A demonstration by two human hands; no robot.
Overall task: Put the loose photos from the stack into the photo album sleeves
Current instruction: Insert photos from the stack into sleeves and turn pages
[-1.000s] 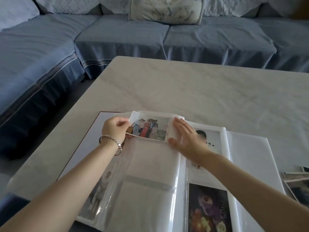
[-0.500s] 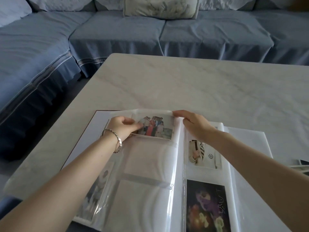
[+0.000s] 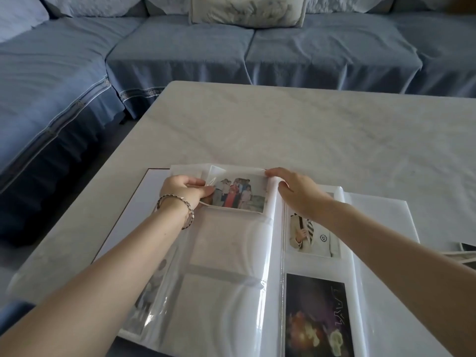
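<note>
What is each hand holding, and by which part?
The left hand pinches the group photo by its left edge. The right hand pinches the sleeve at its top right corner.

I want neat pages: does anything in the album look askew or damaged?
The sleeve film is creased over the group photo's left edge, beside the left hand. The right hand pinches its top corner. No tear shows.

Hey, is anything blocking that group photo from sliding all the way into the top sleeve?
Nothing visible blocks it. The group photo lies mostly under the film of the top sleeve. The left hand pinches its left edge, and the right hand pinches the sleeve's top right corner.
</note>
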